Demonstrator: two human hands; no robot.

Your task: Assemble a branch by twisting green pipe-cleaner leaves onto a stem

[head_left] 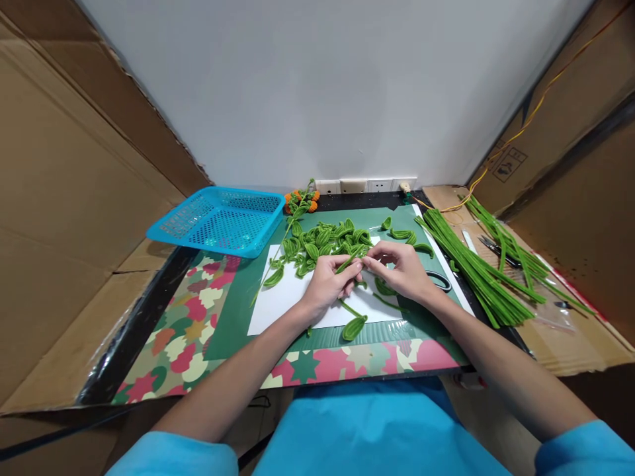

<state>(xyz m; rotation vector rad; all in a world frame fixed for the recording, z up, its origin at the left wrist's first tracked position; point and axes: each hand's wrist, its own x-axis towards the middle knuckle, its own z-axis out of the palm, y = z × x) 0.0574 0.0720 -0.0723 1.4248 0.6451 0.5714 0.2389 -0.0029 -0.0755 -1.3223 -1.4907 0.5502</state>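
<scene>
Over a white sheet, my left hand is closed on a green pipe cleaner that shows between its fingers. The fingertips of my right hand pinch together right beside the left fingertips, at the end of the same piece; the exact contact is hidden. Below the left hand lies a looped leaf with a stem running up toward that hand; whether it is held I cannot tell. Just beyond both hands is a heap of green pipe-cleaner leaves. Several loose leaves lie behind the right hand.
A blue perforated basket stands at the back left, beside a stem with orange flowers. To the right lie scissors with dark handles, a bundle of green pipe cleaners and pliers. Cardboard walls flank the table.
</scene>
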